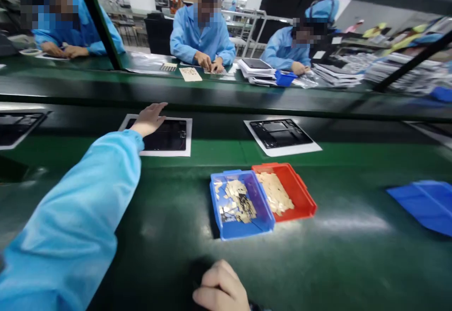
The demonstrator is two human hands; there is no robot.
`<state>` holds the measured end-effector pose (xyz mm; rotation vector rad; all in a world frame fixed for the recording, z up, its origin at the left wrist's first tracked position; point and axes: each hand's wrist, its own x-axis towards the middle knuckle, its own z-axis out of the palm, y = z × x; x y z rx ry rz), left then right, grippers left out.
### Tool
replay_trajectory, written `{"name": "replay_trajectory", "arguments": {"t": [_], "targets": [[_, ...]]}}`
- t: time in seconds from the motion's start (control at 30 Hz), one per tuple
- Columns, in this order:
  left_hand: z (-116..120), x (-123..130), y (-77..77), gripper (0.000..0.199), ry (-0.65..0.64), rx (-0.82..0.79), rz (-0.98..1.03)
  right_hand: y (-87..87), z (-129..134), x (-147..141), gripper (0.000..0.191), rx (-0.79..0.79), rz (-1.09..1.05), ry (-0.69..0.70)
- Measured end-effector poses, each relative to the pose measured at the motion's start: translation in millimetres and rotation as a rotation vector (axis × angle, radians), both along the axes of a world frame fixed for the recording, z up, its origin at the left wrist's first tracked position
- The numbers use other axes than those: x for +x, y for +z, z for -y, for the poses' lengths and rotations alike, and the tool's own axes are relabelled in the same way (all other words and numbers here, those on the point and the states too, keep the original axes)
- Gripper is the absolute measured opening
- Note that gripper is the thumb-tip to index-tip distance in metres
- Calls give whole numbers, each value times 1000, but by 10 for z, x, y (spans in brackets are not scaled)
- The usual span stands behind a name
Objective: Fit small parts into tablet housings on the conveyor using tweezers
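Observation:
My left hand (pixel 149 119) stretches far forward in a light blue sleeve, its fingers extended above a black tablet-like panel (pixel 169 137). That panel lies on a white sheet (pixel 189 138) and is partly covered by the hand; I cannot tell whether they touch. Close to me, my right hand (pixel 223 286) is closed with the fingers curled in near the green tabletop (pixel 158 250). What it may hold is hidden. Beyond it stands a blue bin (pixel 263 214) with small beige and dark pieces. A red bin (pixel 303 198) containing beige pieces touches it.
A black frame-like panel (pixel 280 133) lies on white paper to the right, and another panel (pixel 17 127) at far left. A blue plastic piece (pixel 425 203) sits at right. Past the raised ledge (pixel 219 90), several people in blue work with stacked papers (pixel 259 71).

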<state>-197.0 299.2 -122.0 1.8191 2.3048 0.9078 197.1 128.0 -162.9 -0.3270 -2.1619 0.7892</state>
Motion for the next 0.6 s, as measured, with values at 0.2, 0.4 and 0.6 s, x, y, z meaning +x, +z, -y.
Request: {"name": "replay_trajectory", "arguments": {"t": [0.2, 0.4, 0.6], "targets": [[1335, 1076, -388, 20, -176, 43, 368, 80, 100, 15, 26, 32, -58, -35], [2461, 1858, -604, 15, -234, -60, 983, 221, -122, 96, 18, 202, 180, -254], [2525, 1922, -631, 7, -349, -85, 889, 514, -837, -103, 30, 32, 558, -651]]}}
